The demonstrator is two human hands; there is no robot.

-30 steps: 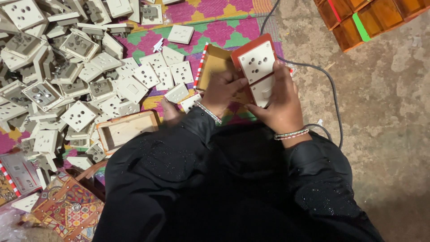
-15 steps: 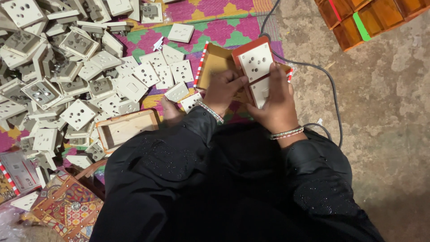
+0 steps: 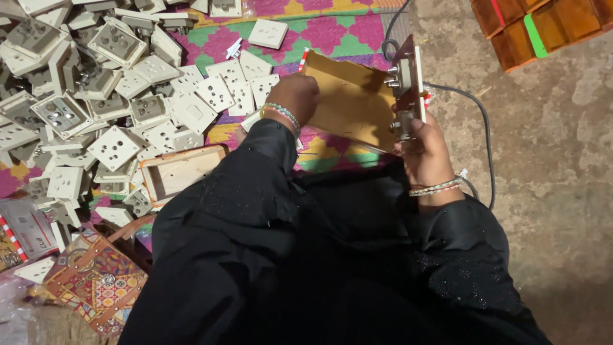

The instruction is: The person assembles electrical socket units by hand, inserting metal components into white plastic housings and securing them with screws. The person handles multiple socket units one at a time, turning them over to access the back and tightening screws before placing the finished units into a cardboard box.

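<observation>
My right hand (image 3: pixel 426 148) grips a brown switchboard panel (image 3: pixel 408 86) turned on edge, its white sockets facing right and metal terminals showing on the back. My left hand (image 3: pixel 295 96) holds the left end of an open wooden box (image 3: pixel 348 99) that lies under the panel, its pale inside facing up. Both wrists wear bead bracelets. A dark cable (image 3: pixel 476 121) runs from the panel across the floor to my right.
A big heap of white socket plates (image 3: pixel 115 96) covers the colourful mat (image 3: pixel 332 29) on the left. An empty wooden box (image 3: pixel 182 171) lies by my left knee. Orange-brown crates (image 3: pixel 543 25) stand at the top right on bare concrete.
The panel has been tipped from face-up onto its edge, baring its back terminals and the box's inside. My left hand has shifted left onto the box's end.
</observation>
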